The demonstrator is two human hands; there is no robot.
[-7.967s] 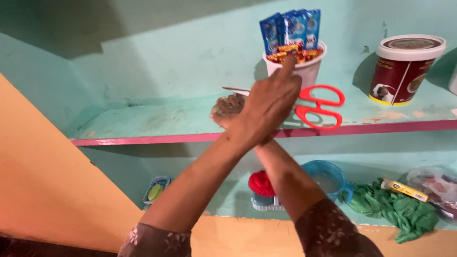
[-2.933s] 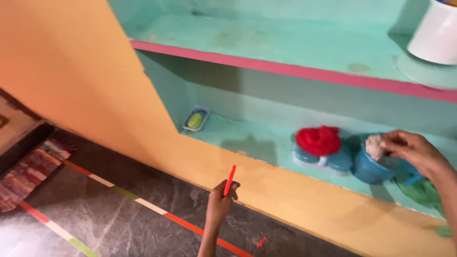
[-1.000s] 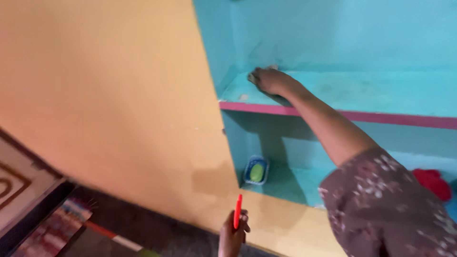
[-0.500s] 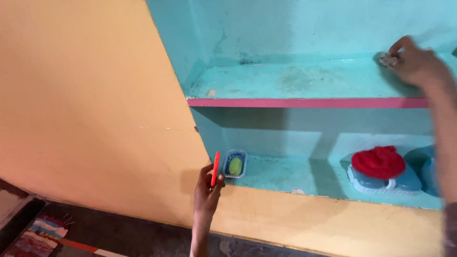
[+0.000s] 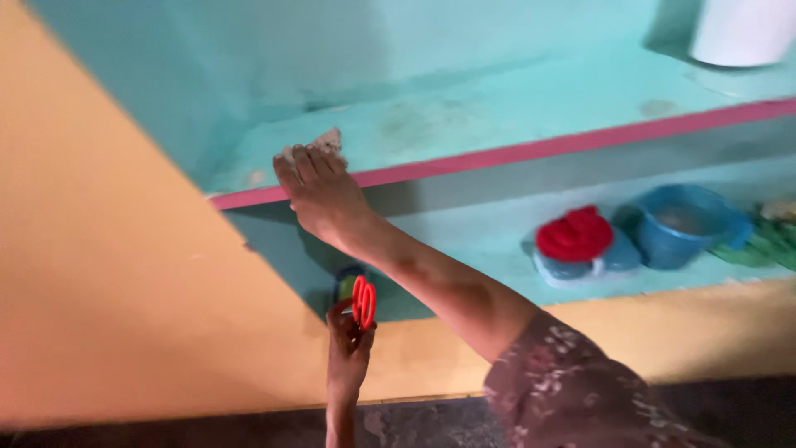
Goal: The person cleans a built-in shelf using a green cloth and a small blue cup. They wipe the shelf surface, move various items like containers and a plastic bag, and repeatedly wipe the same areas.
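Turquoise upper shelf: my right hand had swept back from its far end, fingers pressing the crumpled grey rag near the pink edge; left hand gripped red-handled scissors.

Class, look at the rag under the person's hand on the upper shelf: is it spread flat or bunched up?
Bunched up. The rag shows only as a small crumpled wad past the fingertips of the right hand, which presses it on the shelf.
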